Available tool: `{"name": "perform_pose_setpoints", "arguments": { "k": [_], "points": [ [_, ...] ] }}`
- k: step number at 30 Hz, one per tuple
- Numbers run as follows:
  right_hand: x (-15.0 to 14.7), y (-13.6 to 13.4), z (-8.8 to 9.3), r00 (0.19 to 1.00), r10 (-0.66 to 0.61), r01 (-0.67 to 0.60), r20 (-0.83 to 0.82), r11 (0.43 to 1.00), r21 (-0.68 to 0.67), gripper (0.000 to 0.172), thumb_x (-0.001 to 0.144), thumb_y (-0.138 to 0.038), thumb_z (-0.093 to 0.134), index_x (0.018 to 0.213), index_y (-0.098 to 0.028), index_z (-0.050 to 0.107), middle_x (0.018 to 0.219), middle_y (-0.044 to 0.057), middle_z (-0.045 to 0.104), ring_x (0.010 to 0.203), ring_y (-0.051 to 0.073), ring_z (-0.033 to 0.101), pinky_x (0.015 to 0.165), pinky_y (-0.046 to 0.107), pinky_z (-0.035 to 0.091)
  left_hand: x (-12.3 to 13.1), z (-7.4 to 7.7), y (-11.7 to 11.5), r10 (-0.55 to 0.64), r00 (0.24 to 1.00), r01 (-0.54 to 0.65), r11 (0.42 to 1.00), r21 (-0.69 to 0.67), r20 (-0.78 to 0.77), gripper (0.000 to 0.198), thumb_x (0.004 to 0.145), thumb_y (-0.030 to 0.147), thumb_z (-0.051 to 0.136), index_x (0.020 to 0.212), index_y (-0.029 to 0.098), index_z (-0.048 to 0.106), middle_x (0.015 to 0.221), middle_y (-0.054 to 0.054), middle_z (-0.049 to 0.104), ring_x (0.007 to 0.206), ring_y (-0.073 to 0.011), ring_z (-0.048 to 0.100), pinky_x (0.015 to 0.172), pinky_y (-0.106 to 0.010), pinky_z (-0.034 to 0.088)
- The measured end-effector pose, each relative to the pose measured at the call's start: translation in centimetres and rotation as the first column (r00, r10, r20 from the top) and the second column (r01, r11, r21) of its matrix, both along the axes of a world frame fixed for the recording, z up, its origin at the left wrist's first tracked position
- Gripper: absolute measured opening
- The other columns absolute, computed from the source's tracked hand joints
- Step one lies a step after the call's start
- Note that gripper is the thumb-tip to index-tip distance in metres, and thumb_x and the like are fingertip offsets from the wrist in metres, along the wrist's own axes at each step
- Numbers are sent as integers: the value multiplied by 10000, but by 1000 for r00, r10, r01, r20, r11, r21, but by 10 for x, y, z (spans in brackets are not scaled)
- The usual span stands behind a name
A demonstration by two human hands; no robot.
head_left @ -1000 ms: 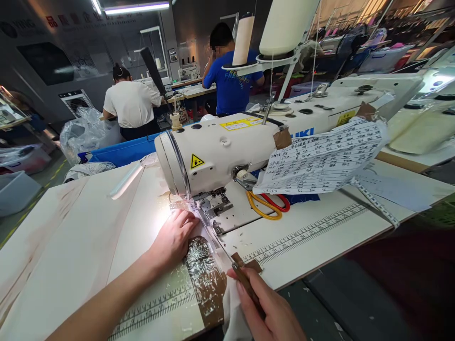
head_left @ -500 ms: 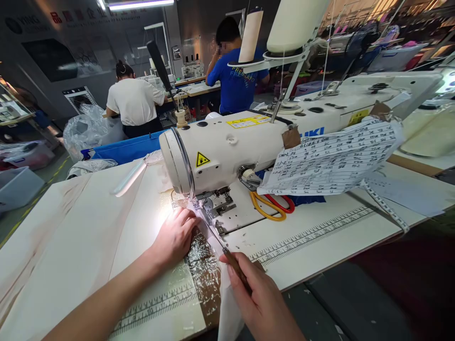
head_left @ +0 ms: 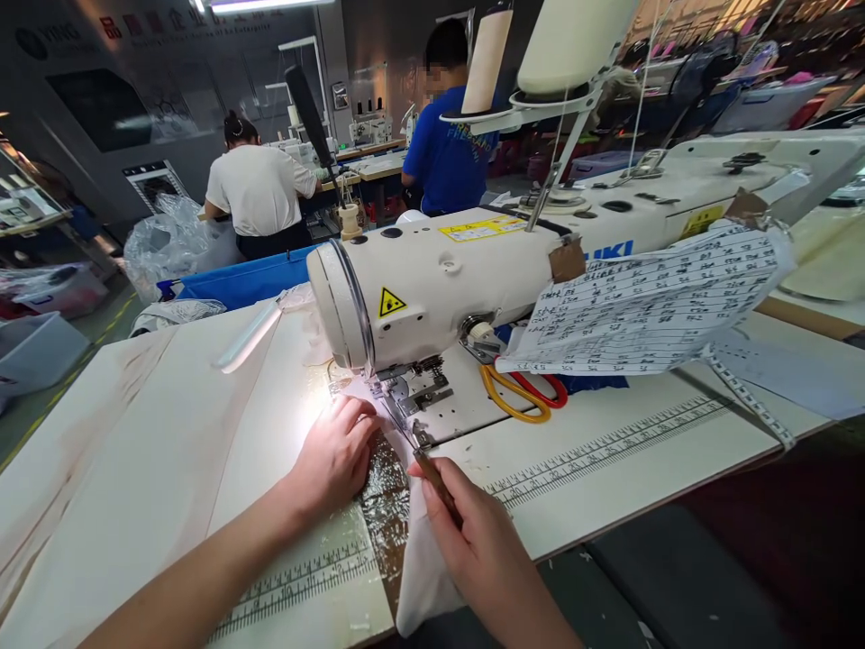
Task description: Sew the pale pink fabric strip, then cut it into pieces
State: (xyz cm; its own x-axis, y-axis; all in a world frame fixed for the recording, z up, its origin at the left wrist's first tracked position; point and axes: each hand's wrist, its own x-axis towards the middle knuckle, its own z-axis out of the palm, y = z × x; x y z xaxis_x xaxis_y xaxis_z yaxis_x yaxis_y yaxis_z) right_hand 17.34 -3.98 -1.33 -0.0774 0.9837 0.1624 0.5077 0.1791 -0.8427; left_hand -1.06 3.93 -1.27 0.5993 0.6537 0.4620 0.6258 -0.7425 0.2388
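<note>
A strip of thin white fabric runs from beneath the sewing machine's needle area and hangs over the table's front edge. My left hand rests on the fabric left of the presser foot, fingers laid forward and close together, pressing it down; the fingertips are partly hidden. In my right hand is an awl with a brown wooden handle, its thin metal shaft slanting toward the presser foot over the fabric. The white sewing machine stands just beyond both hands, its lamp lighting the left fingers.
Yellow- and red-handled scissors lie right of the needle. A handwritten sheet hangs from the machine, with a tape measure beside it. Printed rulers mark the tabletop. Thread cones stand above. Two people sit at machines beyond.
My right hand and the awl have moved slightly up and left, closer to the presser foot. The hanging fabric has swung left and spread wider. My left hand stays nearly still.
</note>
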Motion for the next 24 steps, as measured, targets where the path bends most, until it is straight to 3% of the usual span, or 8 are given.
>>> {"name": "perform_pose_setpoints", "arguments": {
  "k": [5, 10, 19, 24],
  "points": [
    [-1, 3, -4, 1000, 7, -7, -8, 1000, 10, 256, 963, -329, 341, 981, -220, 572, 874, 40, 706, 750, 192, 674, 620, 243, 516, 3, 0, -3, 16, 997, -16, 1000, 1, -81, 281, 904, 106, 342, 1045, 139, 582, 959, -129, 584, 883, -241, 545, 642, -356, 533],
    [-3, 6, -11, 1000, -5, 4, 7, 999, 48, 259, 966, -339, 337, 967, -227, 570, 796, 20, 694, 687, 193, 663, 536, 238, 473, 4, -1, 0, 77, 985, -79, 997, -4, -154, 300, 884, 106, 341, 1056, 115, 588, 981, -146, 582, 905, -268, 548, 661, -393, 541],
    [-3, 10, -3, 999, 1, -1, 38, 1000, 12, 285, 969, -366, 332, 956, -223, 578, 781, 33, 687, 678, 204, 657, 587, 261, 500, 4, -3, 6, 121, 969, -121, 993, 16, -214, 320, 821, 108, 402, 1075, 115, 597, 984, -147, 581, 877, -286, 545, 694, -412, 513],
    [-7, 1, -6, 999, -11, 4, 46, 991, 134, 256, 969, -319, 354, 1019, -226, 587, 853, 44, 693, 755, 206, 676, 628, 254, 525, 2, -6, 6, 116, 974, -117, 993, 6, -194, 329, 844, 119, 394, 1111, 120, 587, 1023, -154, 573, 906, -285, 542, 696, -410, 514]
  ]
}}
